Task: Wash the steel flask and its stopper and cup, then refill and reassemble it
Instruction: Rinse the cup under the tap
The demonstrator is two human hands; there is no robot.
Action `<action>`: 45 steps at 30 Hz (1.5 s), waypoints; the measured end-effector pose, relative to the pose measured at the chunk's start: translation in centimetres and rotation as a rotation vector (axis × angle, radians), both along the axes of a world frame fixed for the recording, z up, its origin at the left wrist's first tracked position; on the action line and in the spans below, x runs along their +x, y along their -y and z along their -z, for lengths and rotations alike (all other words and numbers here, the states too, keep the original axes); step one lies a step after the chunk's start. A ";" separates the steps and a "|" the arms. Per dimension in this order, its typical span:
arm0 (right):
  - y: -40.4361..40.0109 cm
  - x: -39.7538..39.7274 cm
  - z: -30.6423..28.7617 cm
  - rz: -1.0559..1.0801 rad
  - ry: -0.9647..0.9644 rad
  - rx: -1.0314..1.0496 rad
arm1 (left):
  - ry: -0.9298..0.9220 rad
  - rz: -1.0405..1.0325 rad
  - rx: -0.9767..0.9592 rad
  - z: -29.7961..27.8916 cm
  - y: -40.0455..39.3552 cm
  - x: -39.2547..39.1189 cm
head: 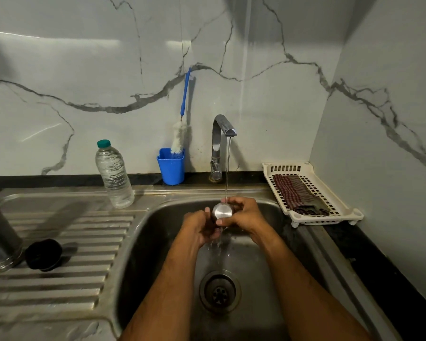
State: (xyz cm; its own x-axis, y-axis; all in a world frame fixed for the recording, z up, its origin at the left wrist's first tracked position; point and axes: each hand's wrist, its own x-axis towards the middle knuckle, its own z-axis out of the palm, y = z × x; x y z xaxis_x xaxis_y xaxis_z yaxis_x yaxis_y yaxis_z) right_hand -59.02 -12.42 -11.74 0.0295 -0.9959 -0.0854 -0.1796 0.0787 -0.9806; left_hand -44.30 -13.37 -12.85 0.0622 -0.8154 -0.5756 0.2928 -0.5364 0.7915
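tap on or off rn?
On. A thin stream runs from the tap spout onto the steel cup, held by the left hand and right hand over the sink.

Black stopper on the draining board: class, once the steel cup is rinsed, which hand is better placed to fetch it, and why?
Probably the left hand. The black stopper lies on the draining board to the left of the sink, on that hand's side. The right hand would have to cross over while holding the steel cup.

Dim, greenish light; glare patches on wall tiles (172, 43); wide-angle bending at edges; soft focus.
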 end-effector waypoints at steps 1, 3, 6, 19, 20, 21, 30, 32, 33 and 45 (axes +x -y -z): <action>0.2 0.1 0.1 0.004 -0.061 -0.036 | -0.050 0.013 -0.004 -0.1 -0.1 0.0; 0.4 0.4 0.2 -0.004 -0.136 -0.074 | -0.132 0.062 -0.026 -0.5 -0.4 -0.1; 0.6 0.2 0.2 -0.019 -0.066 -0.053 | -0.135 0.078 -0.073 -0.6 -0.5 -0.1; 0.7 0.3 1.1 0.062 0.042 0.073 | 0.100 0.059 -0.232 0.7 0.8 -0.2; 0.8 0.3 1.2 0.036 -0.049 0.076 | 0.135 0.019 -0.220 1.2 1.1 -0.1; 1.0 0.1 1.3 0.003 -0.136 0.094 | 0.156 -0.022 -0.204 1.4 1.3 0.0; 1.4 -0.2 1.2 -0.046 -0.303 0.088 | 0.207 -0.092 -0.155 1.8 1.5 0.4; 1.3 -0.2 1.4 -0.050 -0.393 0.097 | 0.236 -0.086 -0.153 1.8 1.5 0.5; 1.4 -0.2 1.5 -0.007 -0.421 0.074 | 0.250 -0.082 -0.156 1.8 1.5 0.6; 1.4 0.6 1.7 -0.033 -0.437 0.075 | 0.255 -0.085 -0.152 1.4 1.0 0.4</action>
State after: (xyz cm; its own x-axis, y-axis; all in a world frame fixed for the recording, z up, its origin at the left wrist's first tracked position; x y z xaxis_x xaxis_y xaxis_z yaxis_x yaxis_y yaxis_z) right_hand -58.44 -13.79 -13.45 0.0062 -0.9857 -0.1685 -0.5793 0.1338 -0.8041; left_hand -43.85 -14.33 -14.23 0.2606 -0.8767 -0.4044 0.1137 -0.3881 0.9146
